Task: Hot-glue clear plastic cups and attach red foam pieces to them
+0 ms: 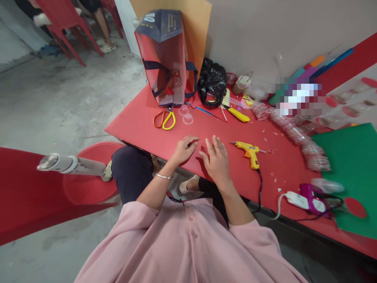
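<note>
My left hand [186, 150] hovers at the near edge of the red table [135, 122], fingers loosely curved and nothing in them. Beside it, my right hand [216, 159] is spread over the tabletop, also holding nothing. A yellow glue gun [247, 151] lies just right of my right hand, its black cord running off the edge. Beyond my left hand are scissors [164, 119] with one orange and one yellow handle. Two clear plastic domed pieces [187, 118] lie next to them. Farther back rests a yellow utility knife [238, 114].
An open bag [165, 59] and a black plastic bag [213, 82] stand at the back. Stacked clear plastic cups [294, 129] curve along the right, near a green sheet [350, 157]. A white power strip [297, 199] sits by the edge. A red chair holds a bottle [85, 165] at left.
</note>
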Action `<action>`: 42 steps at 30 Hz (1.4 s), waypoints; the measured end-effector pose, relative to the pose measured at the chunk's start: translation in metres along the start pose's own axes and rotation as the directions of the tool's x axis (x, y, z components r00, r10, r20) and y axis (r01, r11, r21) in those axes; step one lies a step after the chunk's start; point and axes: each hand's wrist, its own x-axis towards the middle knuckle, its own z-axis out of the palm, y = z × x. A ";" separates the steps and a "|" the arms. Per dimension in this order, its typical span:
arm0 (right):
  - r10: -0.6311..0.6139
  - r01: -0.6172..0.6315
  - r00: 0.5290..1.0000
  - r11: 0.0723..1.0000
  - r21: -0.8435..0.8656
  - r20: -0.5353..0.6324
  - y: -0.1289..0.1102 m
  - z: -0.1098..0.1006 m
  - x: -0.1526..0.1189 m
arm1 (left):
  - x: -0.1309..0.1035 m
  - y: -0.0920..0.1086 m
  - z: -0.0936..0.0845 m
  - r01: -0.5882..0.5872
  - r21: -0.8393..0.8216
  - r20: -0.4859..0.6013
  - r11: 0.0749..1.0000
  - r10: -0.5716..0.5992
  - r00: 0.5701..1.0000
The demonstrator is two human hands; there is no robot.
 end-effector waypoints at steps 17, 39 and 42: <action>-0.050 0.041 0.992 0.996 0.083 0.119 0.004 -0.002 -0.003 | 0.000 0.003 -0.001 0.013 0.008 0.016 1.000 -0.013 1.000; -0.024 0.016 0.996 0.995 0.095 0.083 0.007 0.004 -0.009 | 0.000 0.005 -0.001 0.015 0.016 0.002 1.000 -0.015 1.000; 0.050 -0.051 0.998 0.998 0.043 0.025 -0.002 0.000 -0.006 | 0.000 0.004 -0.001 0.011 0.016 -0.001 1.000 -0.011 1.000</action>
